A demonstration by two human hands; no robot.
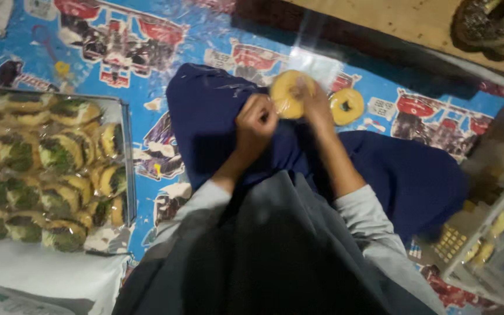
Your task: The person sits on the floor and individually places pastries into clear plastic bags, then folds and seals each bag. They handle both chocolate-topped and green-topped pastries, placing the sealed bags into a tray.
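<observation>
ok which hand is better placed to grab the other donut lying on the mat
Right. The right hand is at the held donut, close beside the loose donut on the mat. The left hand is farther away.

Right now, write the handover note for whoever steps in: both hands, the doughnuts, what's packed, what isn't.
Left hand: closed in a fist just left of the plain ring doughnut; what it grips cannot be seen.
Right hand: fingers on that doughnut, held over the lap with a clear plastic bag behind it.
Second plain ring doughnut: lying loose on the printed blue mat, unwrapped.
Done: metal tray on the left holds rows of wrapped, topped doughnuts.
Left: the held doughnut and the loose one are not bagged.
</observation>
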